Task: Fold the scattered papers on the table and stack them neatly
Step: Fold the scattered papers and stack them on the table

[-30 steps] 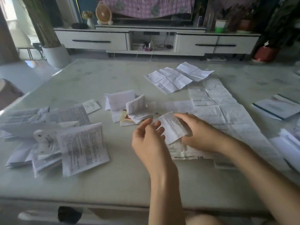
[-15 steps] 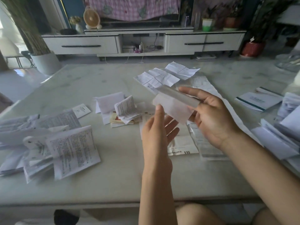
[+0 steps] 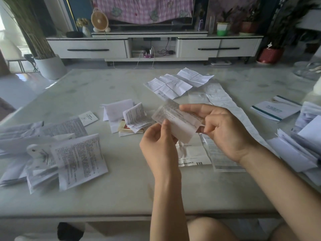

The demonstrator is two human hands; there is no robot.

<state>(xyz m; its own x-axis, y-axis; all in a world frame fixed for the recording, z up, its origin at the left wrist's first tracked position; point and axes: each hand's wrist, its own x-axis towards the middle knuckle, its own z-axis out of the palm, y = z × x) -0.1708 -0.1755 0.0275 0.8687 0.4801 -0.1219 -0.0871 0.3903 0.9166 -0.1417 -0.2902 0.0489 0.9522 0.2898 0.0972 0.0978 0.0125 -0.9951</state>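
Above the pale marble table [image 3: 121,197], the left hand [image 3: 159,146] and right hand [image 3: 224,129] both pinch a thin white printed paper slip [image 3: 178,122], fingers [image 3: 191,107] curled. At left lie folded white leaflets [image 3: 78,159]; a grey floor pot [image 3: 50,67] holds tall reeds [image 3: 33,26].

Bare table [image 3: 121,197] between left paper pile [image 3: 78,159] and flat sheets [image 3: 192,153]

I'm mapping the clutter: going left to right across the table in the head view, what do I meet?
printed leaflet pile → small white card → folded paper stack → left hand → held slip → right hand → teal-edged booklet → white paper pile
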